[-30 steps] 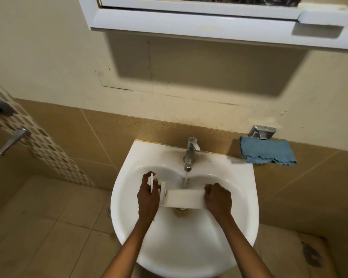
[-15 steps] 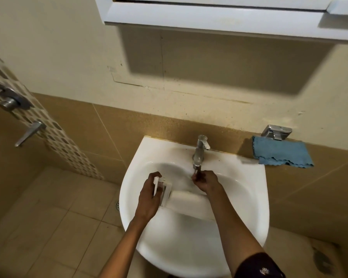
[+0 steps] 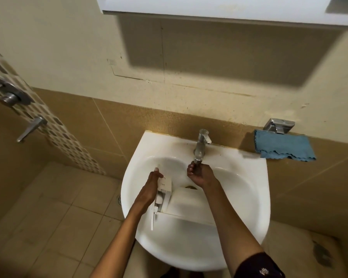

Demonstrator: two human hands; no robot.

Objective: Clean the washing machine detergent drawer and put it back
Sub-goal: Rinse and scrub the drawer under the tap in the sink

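Note:
The white detergent drawer (image 3: 186,203) lies across the white sink (image 3: 247,199), its front panel end to the left. My left hand (image 3: 149,189) grips that front panel end, fingers curled over its edge. My right hand (image 3: 200,174) is off the drawer and raised under the spout of the chrome tap (image 3: 201,145), fingers curled with their tips at the nozzle. Whether water runs is not clear. The drain is partly visible behind the drawer.
A blue cloth (image 3: 283,144) hangs on the ledge right of the sink under a chrome fitting (image 3: 279,125). A white cabinet (image 3: 229,9) overhangs above. Shower valves (image 3: 10,95) and a lever sit on the left wall. Tiled floor lies below.
My right hand let go of the drawer's right end and rose to the tap spout. The left hand kept its hold and the drawer tilted lower on the right. The camera shifted left.

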